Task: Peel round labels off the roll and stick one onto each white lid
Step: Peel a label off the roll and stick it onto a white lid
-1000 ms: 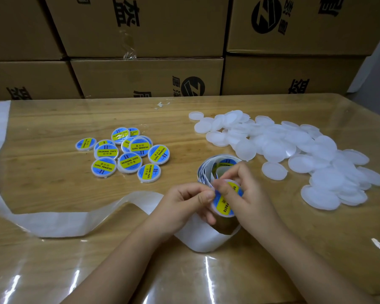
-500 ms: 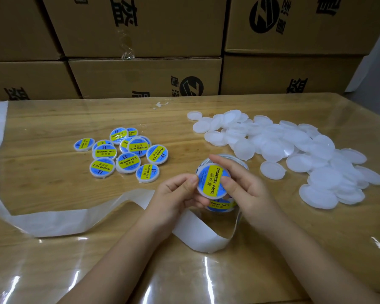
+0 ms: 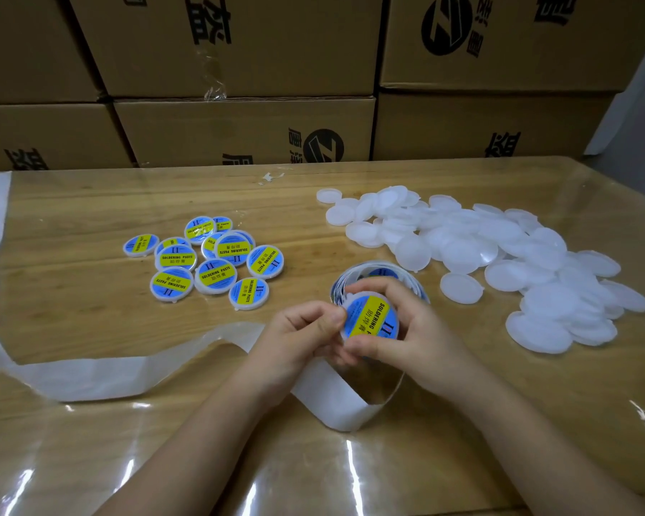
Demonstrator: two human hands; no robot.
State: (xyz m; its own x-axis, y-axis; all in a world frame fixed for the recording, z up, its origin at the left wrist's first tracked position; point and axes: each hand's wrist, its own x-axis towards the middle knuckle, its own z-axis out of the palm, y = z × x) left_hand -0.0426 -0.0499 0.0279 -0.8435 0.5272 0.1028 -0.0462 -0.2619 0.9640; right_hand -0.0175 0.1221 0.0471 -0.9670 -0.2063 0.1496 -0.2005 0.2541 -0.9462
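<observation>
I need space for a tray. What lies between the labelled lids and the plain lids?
In the head view: bare table farther back, the roll at the near end.

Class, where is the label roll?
Head view, centre: the label roll sits just beyond the left hand and right hand, between labelled lids and white lids.

The right hand (image 3: 414, 329) hides most of the label roll (image 3: 383, 272)
</observation>
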